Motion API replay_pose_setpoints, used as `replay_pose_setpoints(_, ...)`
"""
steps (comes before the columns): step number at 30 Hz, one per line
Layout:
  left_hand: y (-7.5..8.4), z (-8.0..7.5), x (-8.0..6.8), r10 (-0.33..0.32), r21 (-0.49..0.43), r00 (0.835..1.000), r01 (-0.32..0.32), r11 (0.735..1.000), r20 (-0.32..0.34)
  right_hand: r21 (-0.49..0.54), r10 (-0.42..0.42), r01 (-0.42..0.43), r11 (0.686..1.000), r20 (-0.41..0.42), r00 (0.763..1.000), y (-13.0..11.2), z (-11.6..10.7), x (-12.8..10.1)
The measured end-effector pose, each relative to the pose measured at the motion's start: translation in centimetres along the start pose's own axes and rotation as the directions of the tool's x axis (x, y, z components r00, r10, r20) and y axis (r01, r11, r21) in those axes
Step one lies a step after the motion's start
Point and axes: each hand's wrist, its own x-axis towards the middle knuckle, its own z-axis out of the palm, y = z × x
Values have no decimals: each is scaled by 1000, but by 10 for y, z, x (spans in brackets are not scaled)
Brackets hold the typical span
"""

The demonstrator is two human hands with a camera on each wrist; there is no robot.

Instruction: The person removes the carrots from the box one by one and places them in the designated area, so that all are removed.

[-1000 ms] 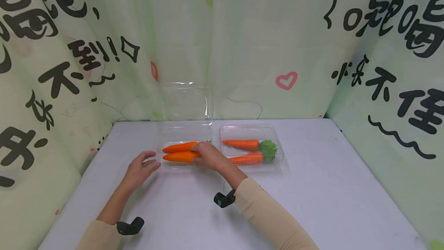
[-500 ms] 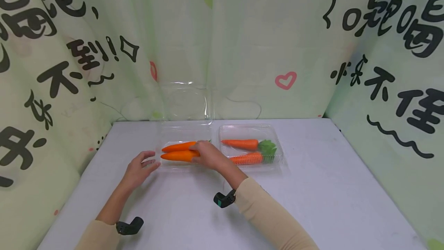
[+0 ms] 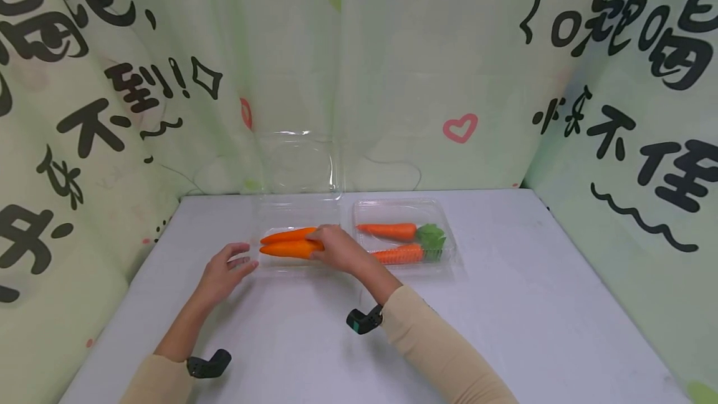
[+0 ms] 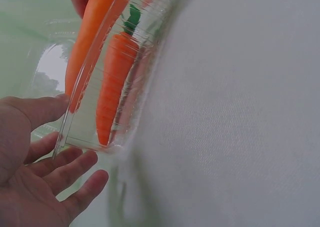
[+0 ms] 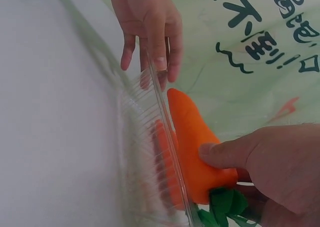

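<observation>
My right hand (image 3: 336, 249) grips a carrot (image 3: 288, 249) over the left tray (image 3: 269, 265). Left hand (image 3: 224, 272) open, near its end. Next, I judge: lower it beside the other carrot.

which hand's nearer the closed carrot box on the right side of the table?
Right. The right hand grips a carrot in the open container, just left of the closed carrot box. The left hand sits beyond the open container's far end.

Bright, even, diffuse light; shadows faint on the table (image 3: 505, 304). Soft glare on the clear lid (image 3: 300, 164). Head view bows at its edges. Wrist views close, table surface blurred.
</observation>
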Motion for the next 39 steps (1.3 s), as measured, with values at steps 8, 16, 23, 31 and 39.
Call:
replay_pose_setpoints(8, 2, 1, 0, -15, 13, 1000, 16, 1000, -18, 7, -3, 3, 1000, -2, 1000, 1, -3, -1)
replay_pose_setpoints(16, -2, 1, 1, -6, 10, 1000, 7, 1000, -21, 22, 12, -12, 1000, 3, 1000, 1, -5, -2)
replay_pose_setpoints(23, -4, -1, 2, -3, -1, 1000, 3, 1000, -2, 18, 6, -6, 1000, 6, 1000, 1, -7, -3)
replay_pose_setpoints(31, -2, -3, 3, 23, 7, 1000, -22, 1000, -5, 29, -4, 4, 1000, -7, 1000, 2, -11, -3)
replay_pose_setpoints(39, -5, -1, 3, 1, -10, 1000, -1, 1000, -4, 11, -7, 7, 1000, -7, 1000, 2, -10, -3)
